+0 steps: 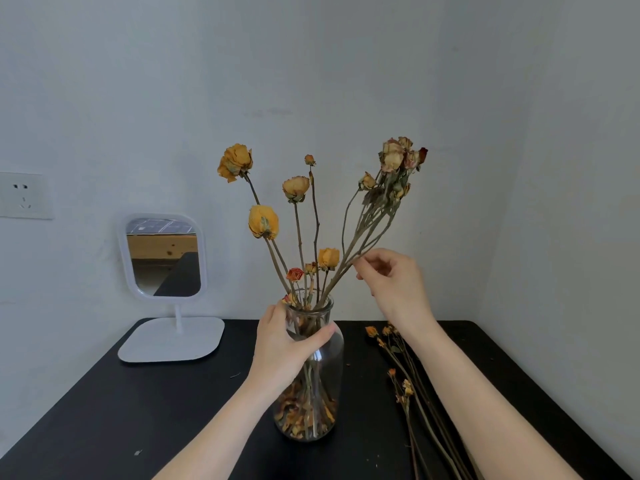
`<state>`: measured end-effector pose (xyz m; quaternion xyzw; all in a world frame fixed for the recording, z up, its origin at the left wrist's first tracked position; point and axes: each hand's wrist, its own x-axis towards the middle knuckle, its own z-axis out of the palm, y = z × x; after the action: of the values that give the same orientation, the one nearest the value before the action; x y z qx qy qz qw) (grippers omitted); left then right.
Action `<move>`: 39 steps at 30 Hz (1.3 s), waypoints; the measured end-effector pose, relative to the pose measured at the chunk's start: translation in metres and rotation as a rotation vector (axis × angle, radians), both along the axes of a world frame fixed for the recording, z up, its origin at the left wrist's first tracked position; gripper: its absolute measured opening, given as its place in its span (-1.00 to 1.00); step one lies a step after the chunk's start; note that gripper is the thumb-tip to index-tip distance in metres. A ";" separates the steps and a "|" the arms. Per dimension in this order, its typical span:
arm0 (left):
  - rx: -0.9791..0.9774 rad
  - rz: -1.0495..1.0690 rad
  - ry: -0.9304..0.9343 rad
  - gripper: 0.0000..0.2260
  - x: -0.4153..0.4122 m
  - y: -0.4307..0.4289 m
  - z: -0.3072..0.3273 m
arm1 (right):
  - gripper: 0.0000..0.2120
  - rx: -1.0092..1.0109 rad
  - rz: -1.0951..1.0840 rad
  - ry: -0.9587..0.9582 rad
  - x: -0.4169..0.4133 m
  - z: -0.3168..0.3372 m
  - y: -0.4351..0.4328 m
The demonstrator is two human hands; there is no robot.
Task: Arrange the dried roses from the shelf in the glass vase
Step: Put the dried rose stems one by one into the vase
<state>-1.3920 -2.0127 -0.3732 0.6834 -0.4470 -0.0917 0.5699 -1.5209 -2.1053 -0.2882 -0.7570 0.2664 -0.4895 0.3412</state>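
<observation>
The branch of dried roses (372,226) runs on a slant: its foot sits in the mouth of the glass vase (329,379), down and toward the left from the right hand (393,284), and its pale heads fan out above that hand toward the right. The right hand's grip is a fingertip pinch on the stem about midway along, so any push down or turn of the branch would, I judge, go along that slanted axis into the neck. The left hand (282,344) wraps thumb and fingers round the vase's neck and steadies it (it is the nearer hand to the vase, and touches it). Several yellow roses (263,221) stand in the vase, over loose petals at the bottom. More dried stems (403,370) lie flat near the right edge of the black desk (138,410), just beside the right forearm, pointing toward the back edge. A white stand mirror (164,258) stands at the back left corner, with a wall socket (24,195) on the pale wall behind.
</observation>
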 end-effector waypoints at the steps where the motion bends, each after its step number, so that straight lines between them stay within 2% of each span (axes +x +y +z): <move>1: 0.015 -0.025 0.013 -0.48 0.002 0.001 0.001 | -0.93 0.007 0.004 -0.006 0.001 0.000 0.000; 6: 0.115 -0.167 0.057 -0.61 0.018 0.008 0.006 | -0.91 0.017 0.050 -0.027 0.002 0.001 0.003; 13: 0.193 -0.266 0.055 -0.56 0.029 0.018 0.019 | -0.92 0.013 0.132 -0.053 0.004 0.006 0.012; 17: 0.089 -0.169 0.000 -0.32 0.021 0.018 0.020 | -0.91 0.014 0.152 -0.007 0.006 0.004 0.016; 21: 0.034 -0.072 -0.072 -0.46 0.018 0.017 0.020 | -0.93 0.027 0.132 0.018 0.009 0.001 0.016; 23: 0.035 -0.060 -0.087 -0.46 0.021 0.018 0.021 | -0.94 0.026 0.126 0.009 0.009 0.000 0.017; 25: 0.035 -0.070 -0.070 -0.43 0.024 0.019 0.020 | -0.95 0.028 0.119 -0.006 0.009 0.000 0.019; 30: 0.045 -0.136 0.016 -0.51 0.026 0.020 0.017 | -0.94 0.003 0.102 -0.018 0.011 -0.001 0.024; 35: 0.039 -0.198 0.113 -0.43 0.025 0.022 0.020 | -0.92 -0.056 0.092 0.015 0.010 -0.002 0.028; 39: -0.027 -0.128 0.086 -0.36 0.018 0.020 0.021 | -0.92 -0.066 0.060 0.022 0.012 -0.002 0.030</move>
<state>-1.3745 -1.9923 -0.3526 0.6411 -0.4662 -0.1509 0.5907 -1.5088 -2.0756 -0.2904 -0.7808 0.2310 -0.4793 0.3274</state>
